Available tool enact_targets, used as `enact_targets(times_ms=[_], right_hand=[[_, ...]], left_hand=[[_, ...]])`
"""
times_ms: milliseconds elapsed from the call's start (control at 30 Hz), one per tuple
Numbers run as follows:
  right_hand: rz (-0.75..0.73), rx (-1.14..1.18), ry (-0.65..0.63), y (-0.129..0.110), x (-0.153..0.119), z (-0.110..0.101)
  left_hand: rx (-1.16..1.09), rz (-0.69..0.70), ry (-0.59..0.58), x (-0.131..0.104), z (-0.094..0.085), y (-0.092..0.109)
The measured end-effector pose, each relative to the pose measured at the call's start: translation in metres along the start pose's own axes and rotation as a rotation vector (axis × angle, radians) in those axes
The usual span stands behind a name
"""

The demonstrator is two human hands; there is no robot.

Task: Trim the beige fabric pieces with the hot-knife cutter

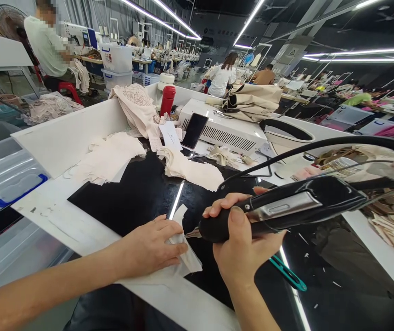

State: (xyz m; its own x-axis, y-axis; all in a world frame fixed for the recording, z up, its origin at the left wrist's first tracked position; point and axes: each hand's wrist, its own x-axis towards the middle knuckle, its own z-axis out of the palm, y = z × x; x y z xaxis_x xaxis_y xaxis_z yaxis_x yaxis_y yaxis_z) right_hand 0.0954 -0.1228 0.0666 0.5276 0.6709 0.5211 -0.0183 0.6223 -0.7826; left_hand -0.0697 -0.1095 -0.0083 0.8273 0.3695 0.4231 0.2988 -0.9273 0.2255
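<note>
My left hand (155, 246) rests at the near edge of the black work surface (142, 193). Its bent fingers hold a small cream fabric piece (192, 259) down against it. My right hand (241, 243) is closed around a black corded handheld tool (286, 207) with a silver lever along its side. The tool's narrow metal tip (193, 233) points left and meets or nearly meets the fabric beside my left fingers; exact contact is unclear. A teal-handled cutter (288, 273) lies below my right wrist. Beyond my hands are stacks of cream fabric pieces (110, 156), (193, 170).
A phone (195, 130) leans against a white vented machine box (222, 124). Nearby stands a red bottle (167, 100). The tool's black cable (307, 147) arches to the right. Clear plastic bins (11, 174) flank the table's left side. Several people sit at sewing stations behind.
</note>
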Motion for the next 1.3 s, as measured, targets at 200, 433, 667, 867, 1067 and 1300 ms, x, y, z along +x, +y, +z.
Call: enact_targets(times_ms=[200, 433, 667, 867, 1067, 1300], right_hand=[[-0.003, -0.006, -0.019, -0.002, -0.004, -0.005], [-0.020, 0.011, -0.049, -0.003, -0.006, -0.010], [-0.019, 0.019, -0.030, -0.003, -0.009, -0.012], [-0.034, 0.009, -0.038, -0.004, -0.010, -0.012], [-0.030, 0.002, -0.031, -0.005, -0.011, -0.012], [-0.015, 0.008, -0.041, -0.004, -0.011, -0.014]], left_hand=[[0.016, -0.021, -0.029, 0.000, -0.007, 0.010], [-0.099, 0.163, -0.127, 0.029, -0.020, -0.035], [-0.212, 0.221, -0.269, 0.036, -0.024, -0.058], [-0.149, 0.213, -0.308, 0.027, -0.026, -0.060], [-0.012, 0.290, -0.365, 0.025, -0.032, -0.057], [0.042, 0.340, -0.371, 0.025, -0.035, -0.053]])
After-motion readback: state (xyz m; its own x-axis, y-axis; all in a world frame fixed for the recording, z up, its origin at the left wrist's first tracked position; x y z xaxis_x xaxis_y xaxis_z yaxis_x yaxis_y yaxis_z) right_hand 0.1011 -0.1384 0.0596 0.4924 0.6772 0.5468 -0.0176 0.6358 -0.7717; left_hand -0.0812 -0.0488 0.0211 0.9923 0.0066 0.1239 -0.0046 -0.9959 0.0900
